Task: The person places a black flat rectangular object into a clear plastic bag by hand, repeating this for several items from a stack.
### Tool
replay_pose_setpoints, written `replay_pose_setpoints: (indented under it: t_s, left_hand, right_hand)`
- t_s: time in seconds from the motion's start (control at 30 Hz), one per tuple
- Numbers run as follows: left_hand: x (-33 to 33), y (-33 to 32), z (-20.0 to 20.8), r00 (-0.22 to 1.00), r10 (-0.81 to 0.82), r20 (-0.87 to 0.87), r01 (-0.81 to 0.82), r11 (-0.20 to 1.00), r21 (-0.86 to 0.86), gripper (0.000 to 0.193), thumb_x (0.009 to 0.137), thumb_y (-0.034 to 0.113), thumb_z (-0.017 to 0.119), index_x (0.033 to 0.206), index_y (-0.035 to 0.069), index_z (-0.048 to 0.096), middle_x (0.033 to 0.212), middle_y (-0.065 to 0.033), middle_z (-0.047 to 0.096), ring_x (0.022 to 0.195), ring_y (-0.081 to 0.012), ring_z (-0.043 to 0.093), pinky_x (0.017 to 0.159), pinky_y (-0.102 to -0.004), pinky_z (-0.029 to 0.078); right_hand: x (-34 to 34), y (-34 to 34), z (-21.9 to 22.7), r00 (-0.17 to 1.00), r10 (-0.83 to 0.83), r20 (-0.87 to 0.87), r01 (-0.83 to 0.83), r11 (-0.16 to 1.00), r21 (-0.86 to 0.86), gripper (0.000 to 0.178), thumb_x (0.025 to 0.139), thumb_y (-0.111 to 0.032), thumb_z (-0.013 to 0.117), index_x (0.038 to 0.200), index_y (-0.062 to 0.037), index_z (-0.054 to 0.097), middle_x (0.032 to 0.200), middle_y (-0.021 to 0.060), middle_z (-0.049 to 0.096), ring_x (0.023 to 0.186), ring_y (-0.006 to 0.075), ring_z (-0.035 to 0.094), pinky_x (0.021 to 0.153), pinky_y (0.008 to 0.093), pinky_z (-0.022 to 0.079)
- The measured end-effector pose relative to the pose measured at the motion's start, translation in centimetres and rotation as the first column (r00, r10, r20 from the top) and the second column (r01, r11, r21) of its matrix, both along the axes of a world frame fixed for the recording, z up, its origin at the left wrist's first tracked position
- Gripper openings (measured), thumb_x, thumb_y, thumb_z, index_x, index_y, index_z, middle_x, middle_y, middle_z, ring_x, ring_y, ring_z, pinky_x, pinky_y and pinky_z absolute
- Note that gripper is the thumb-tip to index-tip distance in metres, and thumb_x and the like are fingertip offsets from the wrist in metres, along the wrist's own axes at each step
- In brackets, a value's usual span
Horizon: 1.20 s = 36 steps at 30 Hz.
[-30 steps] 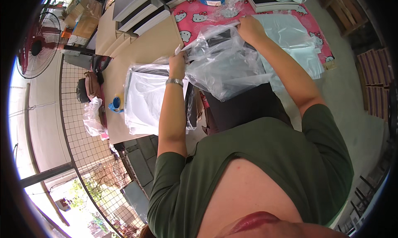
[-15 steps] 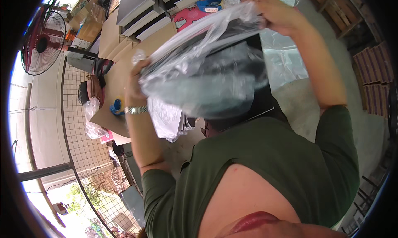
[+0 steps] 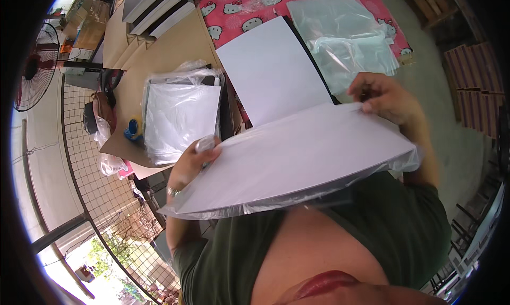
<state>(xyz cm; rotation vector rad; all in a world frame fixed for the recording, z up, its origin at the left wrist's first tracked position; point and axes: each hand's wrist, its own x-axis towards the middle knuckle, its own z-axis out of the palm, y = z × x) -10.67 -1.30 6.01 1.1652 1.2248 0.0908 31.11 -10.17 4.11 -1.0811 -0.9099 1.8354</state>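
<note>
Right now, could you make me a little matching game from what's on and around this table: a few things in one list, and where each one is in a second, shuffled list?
Things:
1. bagged white panel
2. stack of bagged sheets
3. red fan
4. loose clear bags

Places:
A. far left, beyond the wire fence
B. on the pink patterned cloth, far right of the table
C. held up in both hands
D. on brown cardboard, left of the bare white sheet

Pairs: 1-C, 2-D, 3-A, 4-B
</note>
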Motion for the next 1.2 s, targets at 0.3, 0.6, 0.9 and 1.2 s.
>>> replay_pose_setpoints:
  t_s: [0.3, 0.6, 0.9, 1.2]
  left_hand:
    - [0.2, -1.1, -21.2, 0.966, 0.128, 0.224, -0.178, 0.958, 0.224, 0.026, 0.083, 0.015, 0.058, 0.108, 0.006, 0.054, 0.092, -0.0018, 0.059, 0.084, -0.0130, 0.056, 0.075, -0.0266, 0.044]
    - [3.2, -6.0, -24.8, 0.769, 0.512, 0.382, -0.598, 0.788, 0.148, 0.015, 0.082, 0.015, 0.063, 0.081, 0.000, 0.063, 0.074, -0.0012, 0.062, 0.071, -0.0084, 0.055, 0.064, -0.0250, 0.043]
    - [0.6, -10.0, -22.4, 0.428, 0.773, 0.468, -0.886, 0.462, 0.047, 0.014, 0.086, 0.017, 0.060, 0.084, 0.004, 0.054, 0.068, 0.0004, 0.053, 0.059, -0.0076, 0.047, 0.053, -0.0241, 0.038]
    - [-7.7, -8.7, -22.9, -0.030, 0.911, 0.412, -0.980, 0.055, -0.191, 0.018, 0.089, 0.022, 0.054, 0.089, 0.005, 0.048, 0.069, -0.0018, 0.049, 0.053, -0.0117, 0.045, 0.045, -0.0260, 0.039]
  right_hand:
    - [1.4, 1.8, -19.2, 0.978, -0.202, -0.052, 0.186, 0.956, -0.227, 0.023, 0.077, -0.002, 0.059, 0.099, -0.0028, 0.056, 0.088, 0.0055, 0.060, 0.079, 0.0119, 0.056, 0.073, 0.0256, 0.045]
    - [-3.8, 3.6, -14.5, 0.944, -0.139, 0.298, 0.106, 0.986, 0.126, 0.051, 0.078, -0.015, 0.059, 0.123, 0.0006, 0.043, 0.107, 0.0139, 0.060, 0.099, 0.0254, 0.056, 0.086, 0.0360, 0.041]
    - [-9.1, 7.3, -11.9, 0.666, -0.041, 0.745, -0.259, 0.924, 0.282, 0.059, 0.077, -0.023, 0.066, 0.123, -0.0014, 0.036, 0.071, 0.0181, 0.055, 0.066, 0.0276, 0.057, 0.060, 0.0381, 0.043]
    - [-25.8, 21.7, -15.6, 0.737, 0.115, 0.666, -0.406, 0.863, 0.300, 0.028, 0.080, -0.024, 0.065, 0.076, 0.0011, 0.054, 0.064, 0.0103, 0.059, 0.047, 0.0190, 0.061, 0.046, 0.0282, 0.046]
